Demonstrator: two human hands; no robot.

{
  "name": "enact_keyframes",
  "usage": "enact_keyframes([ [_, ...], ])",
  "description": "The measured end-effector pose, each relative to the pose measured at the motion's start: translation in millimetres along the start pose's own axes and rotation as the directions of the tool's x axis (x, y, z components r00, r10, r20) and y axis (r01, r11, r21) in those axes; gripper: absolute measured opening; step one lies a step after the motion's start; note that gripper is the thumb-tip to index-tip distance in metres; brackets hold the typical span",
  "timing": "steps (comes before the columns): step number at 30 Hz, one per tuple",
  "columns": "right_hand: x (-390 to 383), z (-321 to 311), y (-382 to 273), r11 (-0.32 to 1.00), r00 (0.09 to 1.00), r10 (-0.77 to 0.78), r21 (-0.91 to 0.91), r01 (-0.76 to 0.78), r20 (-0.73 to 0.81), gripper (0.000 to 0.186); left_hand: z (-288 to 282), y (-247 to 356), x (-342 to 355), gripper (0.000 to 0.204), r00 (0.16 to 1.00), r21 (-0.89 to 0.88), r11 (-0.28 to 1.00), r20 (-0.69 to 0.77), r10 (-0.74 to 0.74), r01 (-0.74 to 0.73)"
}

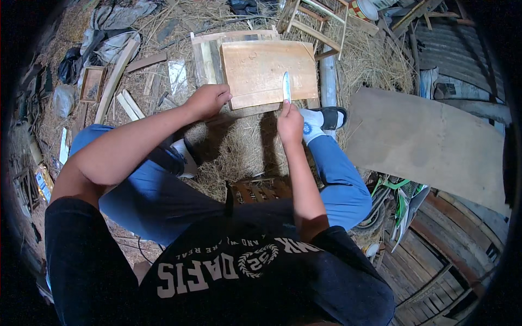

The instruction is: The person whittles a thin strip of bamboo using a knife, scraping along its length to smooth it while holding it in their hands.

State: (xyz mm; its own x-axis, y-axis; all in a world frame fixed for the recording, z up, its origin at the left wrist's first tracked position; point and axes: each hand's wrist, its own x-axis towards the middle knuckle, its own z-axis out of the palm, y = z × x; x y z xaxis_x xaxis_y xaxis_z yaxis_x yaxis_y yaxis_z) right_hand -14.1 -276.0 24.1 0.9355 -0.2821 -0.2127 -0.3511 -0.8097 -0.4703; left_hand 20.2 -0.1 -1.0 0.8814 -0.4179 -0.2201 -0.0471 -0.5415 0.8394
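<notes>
A pale wooden board (266, 65) lies tilted on a low slatted wooden stand (209, 57) in front of me. My right hand (290, 124) is closed round the handle of a knife (286, 86). Its bright blade points away from me over the board's right part. At the board's near left corner, my left hand (207, 101) is closed in a fist. Whether its fingers pinch the board's edge or something small is hidden. A thin line runs across the board near its front edge.
Straw covers the ground. Wooden strips (117, 81), a small wooden box (92, 84) and plastic bags (64, 100) lie at left. A wooden frame (315, 32) stands behind the board at right. A large flat brown sheet (424, 144) lies to the right, beyond my sandalled foot (333, 117).
</notes>
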Motion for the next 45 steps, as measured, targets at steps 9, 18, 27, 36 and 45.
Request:
enact_keyframes([
  [9,-23,18,-9,0.997,1.0,0.006,0.072,-0.005,-0.012,0.045,-4,8,3,0.03,0.998,-0.013,0.999,0.045,-0.043,0.043],
  [18,-28,21,-15,0.998,1.0,-0.021,0.058,0.021,-0.008,0.046,0,-2,4,0.029,1.0,-0.018,1.0,0.02,0.021,-0.021],
  [27,-38,20,-16,0.991,1.0,-0.02,0.134,0.018,0.017,0.046,-3,0,7,0.029,0.998,-0.006,1.0,0.068,-0.018,0.018],
  [36,-37,27,-28,0.986,0.997,-0.076,0.147,0.074,0.003,0.049,0,-13,12,0.027,0.995,-0.076,0.997,0.103,0.007,0.001],
  [45,-42,32,-31,0.978,0.999,-0.043,0.205,0.045,-0.016,0.045,-5,-5,14,0.03,0.979,-0.084,0.994,0.197,-0.054,0.071],
])
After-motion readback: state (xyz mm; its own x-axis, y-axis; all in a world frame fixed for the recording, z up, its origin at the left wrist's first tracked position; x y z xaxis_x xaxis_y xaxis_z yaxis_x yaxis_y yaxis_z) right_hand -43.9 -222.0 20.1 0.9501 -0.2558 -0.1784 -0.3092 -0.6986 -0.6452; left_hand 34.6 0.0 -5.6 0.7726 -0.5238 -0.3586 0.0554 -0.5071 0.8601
